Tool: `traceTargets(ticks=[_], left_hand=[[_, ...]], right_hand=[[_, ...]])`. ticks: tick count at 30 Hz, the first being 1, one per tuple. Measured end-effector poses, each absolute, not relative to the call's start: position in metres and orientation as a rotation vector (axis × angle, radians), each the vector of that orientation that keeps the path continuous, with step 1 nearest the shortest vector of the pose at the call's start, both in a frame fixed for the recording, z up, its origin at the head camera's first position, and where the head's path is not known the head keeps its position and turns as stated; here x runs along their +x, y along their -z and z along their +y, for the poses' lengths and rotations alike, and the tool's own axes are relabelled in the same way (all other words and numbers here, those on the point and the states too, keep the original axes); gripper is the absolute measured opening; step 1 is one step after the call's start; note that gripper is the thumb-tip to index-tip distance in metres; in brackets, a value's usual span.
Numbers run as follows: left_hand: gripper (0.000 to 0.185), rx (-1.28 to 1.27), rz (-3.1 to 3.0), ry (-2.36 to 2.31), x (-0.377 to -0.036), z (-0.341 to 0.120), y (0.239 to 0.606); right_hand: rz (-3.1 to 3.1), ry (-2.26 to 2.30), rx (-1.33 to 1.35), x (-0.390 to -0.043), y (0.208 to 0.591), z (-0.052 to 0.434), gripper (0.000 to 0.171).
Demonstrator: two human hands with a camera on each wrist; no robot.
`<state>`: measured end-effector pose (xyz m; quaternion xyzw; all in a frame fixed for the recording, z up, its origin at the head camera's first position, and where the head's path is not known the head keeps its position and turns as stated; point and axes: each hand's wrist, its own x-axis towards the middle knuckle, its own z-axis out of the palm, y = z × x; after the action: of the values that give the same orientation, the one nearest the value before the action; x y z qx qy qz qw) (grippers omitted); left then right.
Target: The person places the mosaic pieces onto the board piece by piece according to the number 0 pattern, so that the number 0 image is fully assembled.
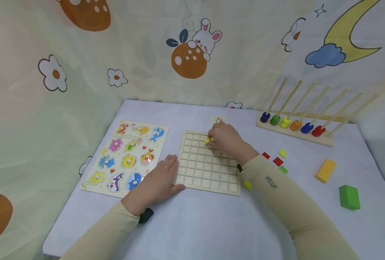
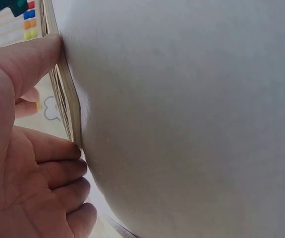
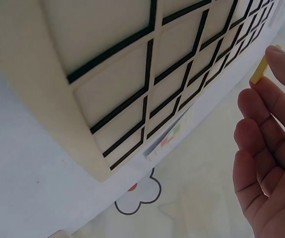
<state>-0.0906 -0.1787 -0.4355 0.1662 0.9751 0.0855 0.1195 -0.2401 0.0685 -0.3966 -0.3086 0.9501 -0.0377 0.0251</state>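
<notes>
Thumb and forefinger of right hand (image 1: 227,140) pinch one tile (image 1: 207,140) (yellow) between them; left hand (image 1: 159,181), straight-fingered, touches one board (image 1: 208,166).

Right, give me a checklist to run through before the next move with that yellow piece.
1. Yellow piece secure: ok, pinched in the right-hand grip.
2. Grid board steadied: ok, the left-hand grip touches it at its near left corner.
3. Whole grid in sight: not ok, the right-hand grip hides some cells in the head view.
4. Pattern card readable: cannot tell, its print is too small; it lies beyond the board.
5. Red pieces off the board: ok, both lie to its right.
6. Right sleeve clear of the loose yellow piece beside the board: cannot tell, they nearly meet in the head view.
</notes>
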Motion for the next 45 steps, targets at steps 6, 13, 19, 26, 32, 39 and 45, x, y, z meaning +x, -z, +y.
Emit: traceTargets(ticks=[6, 13, 19, 26, 32, 39, 45], left_hand=[[0.097, 0.492, 2.856, -0.24, -0.09, -0.178, 0.434], [0.097, 0.498, 2.86, -0.231, -0.09, -0.177, 0.434], [0.098, 0.497, 2.864, -0.22, -0.09, -0.177, 0.435], [0.099, 0.499, 2.866, -0.208, -0.09, -0.178, 0.437], [0.099, 0.507, 2.869, -0.201, -0.09, -0.178, 0.436], [0.099, 0.507, 2.867, -0.215, -0.09, -0.178, 0.436], [0.098, 0.51, 2.868, -0.214, -0.09, -0.178, 0.436]], right_hand=[[2.925, 0.098, -0.939, -0.24, 0.398, 0.061, 0.023], [2.923, 0.129, -0.936, -0.243, 0.404, 0.056, 0.018], [2.901, 0.126, -0.965, -0.244, 0.406, 0.052, 0.017], [2.885, 0.12, -0.949, -0.243, 0.408, 0.05, 0.016], [2.883, 0.159, -0.956, -0.243, 0.408, 0.05, 0.014], [2.875, 0.187, -0.951, -0.244, 0.407, 0.051, 0.014], [2.88, 0.197, -0.988, -0.246, 0.409, 0.05, 0.014]])
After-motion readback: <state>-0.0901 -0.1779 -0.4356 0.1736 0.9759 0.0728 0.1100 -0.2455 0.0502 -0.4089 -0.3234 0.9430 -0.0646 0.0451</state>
